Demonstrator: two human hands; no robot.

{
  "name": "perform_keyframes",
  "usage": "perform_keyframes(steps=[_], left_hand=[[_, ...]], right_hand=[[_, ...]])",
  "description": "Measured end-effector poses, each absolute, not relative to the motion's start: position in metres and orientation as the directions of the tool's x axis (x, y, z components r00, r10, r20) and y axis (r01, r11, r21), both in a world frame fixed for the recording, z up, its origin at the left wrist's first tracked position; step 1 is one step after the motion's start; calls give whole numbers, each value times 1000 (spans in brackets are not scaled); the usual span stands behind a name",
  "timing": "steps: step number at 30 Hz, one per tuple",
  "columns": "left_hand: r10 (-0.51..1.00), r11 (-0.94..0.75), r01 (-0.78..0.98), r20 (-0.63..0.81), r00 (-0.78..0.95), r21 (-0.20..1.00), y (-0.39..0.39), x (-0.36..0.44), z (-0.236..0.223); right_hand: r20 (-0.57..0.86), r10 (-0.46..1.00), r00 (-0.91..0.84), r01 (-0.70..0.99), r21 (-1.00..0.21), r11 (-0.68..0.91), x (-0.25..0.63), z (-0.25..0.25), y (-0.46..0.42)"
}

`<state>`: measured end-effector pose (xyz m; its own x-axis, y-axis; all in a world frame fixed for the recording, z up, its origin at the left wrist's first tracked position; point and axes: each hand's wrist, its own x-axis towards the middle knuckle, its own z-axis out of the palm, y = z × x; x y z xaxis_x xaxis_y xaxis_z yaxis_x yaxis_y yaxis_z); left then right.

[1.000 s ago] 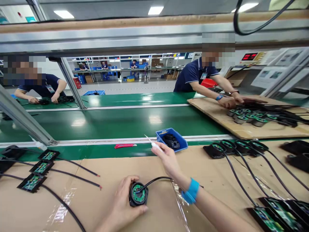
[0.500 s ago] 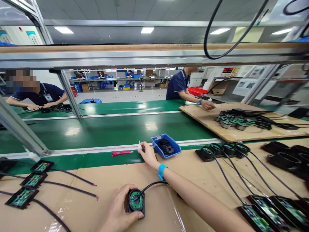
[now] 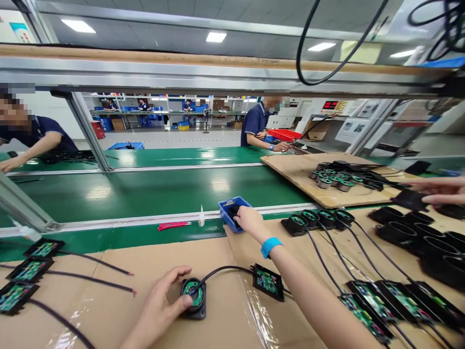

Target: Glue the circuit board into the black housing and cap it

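In the head view, the person's left hand (image 3: 159, 296) is half open and lies on a round black plastic housing with a green circuit board (image 3: 193, 297) on the brown cardboard cover of the bench (image 3: 212, 259). Its fingers and thumb curve around this housing and touch it. A thin black cable goes from the housing to a flat rectangular black-framed circuit board (image 3: 268, 282), which lies just beside the right forearm.

The right hand (image 3: 250, 220), with a bright blue wristband (image 3: 271, 247), reaches into a small blue plastic bin (image 3: 226, 213). Its fingers are down at the dark round parts (image 3: 233, 211) inside, but I cannot tell if they have hold of one. Near the bin stand a small white glue bottle (image 3: 201, 216) and a red utility knife (image 3: 172, 225), on the green conveyor belt (image 3: 145, 186).

Right of the bin is a row of black housings with cables (image 3: 310, 223), and more flat boards (image 3: 366, 312) lie below them. At the right edge, a co-worker's hand (image 3: 441, 190) holds a black piece (image 3: 410, 199). Across the belt, a person in a navy polo shirt (image 3: 254, 126) stands near a wooden board (image 3: 290, 167) with stacked housings (image 3: 327, 179).
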<state>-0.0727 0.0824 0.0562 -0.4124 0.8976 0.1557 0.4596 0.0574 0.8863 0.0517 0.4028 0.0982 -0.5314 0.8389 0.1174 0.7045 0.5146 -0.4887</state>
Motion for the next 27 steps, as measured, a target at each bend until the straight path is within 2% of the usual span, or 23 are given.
perform_keyframes(steps=[4,7,10,13,15,17,19,21,24,27], left_hand=[[822,23,689,379,-426,724,75,-73,77],[817,-109,839,529,-230,532,75,-70,92],[828,-264,886,560,5,382,80,-66,102],[835,-322,884,542,95,340,81,-65,106],[855,-279,865,517,27,417,79,-66,104],[895,-145,799,421,-145,584,78,-67,100],[920,-4,617,245,-307,787,78,-69,93],[936,66,359,67,-345,931,78,-70,87],[949,104,122,-61,-310,987,76,-72,84],[940,151,118,-106,-323,981,71,-73,89]], right_hand=[[202,806,-557,543,-645,537,62,110,375],[208,668,-714,279,-791,545,68,116,328],[158,456,-876,72,-892,446,67,113,274],[148,384,-912,4,-930,368,66,106,244],[162,399,-903,-7,-932,362,71,102,240],[220,387,-896,1,-868,497,81,97,242],[287,329,-900,37,-701,712,92,89,241],[332,287,-898,85,-510,856,100,78,238],[403,306,-863,115,-432,894,104,62,230],[489,297,-820,60,-442,895,103,54,227]])
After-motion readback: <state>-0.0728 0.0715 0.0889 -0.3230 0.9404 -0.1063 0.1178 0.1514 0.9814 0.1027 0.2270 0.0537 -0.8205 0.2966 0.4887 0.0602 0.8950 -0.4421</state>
